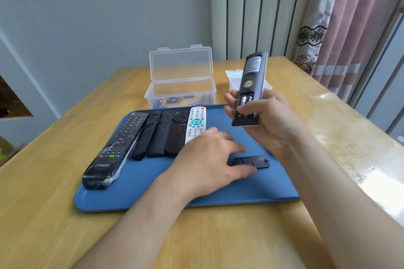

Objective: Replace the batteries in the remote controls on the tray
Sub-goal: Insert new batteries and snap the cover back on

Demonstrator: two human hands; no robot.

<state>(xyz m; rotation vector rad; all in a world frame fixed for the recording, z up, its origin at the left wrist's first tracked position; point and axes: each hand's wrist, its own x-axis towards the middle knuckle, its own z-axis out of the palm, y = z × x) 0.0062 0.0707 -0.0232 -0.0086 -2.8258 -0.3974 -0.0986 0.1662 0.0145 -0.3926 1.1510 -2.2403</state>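
The right hand [273, 120] grips a dark remote [251, 76] above the far right part of the blue tray [153, 192], fingers wrapped round its lower end. The remote points up and away, back facing us. Its battery bay is uncovered, and two cells [246, 100] sit side by side in it.

The left hand [207, 157] is low over the tray, palm down, fingers loose and spread, holding nothing. Its fingertips reach the near end of the cover [255, 161], which lies flat on the tray. They are blurred, so I can't tell if they touch it.

On the tray's left side four black remotes [122, 137] and a white remote [195, 124] lie in a row, buttons up. Behind the tray, on the wooden table [54, 214], stands a clear box [181, 91] of batteries [172, 100], its lid [181, 65] up.
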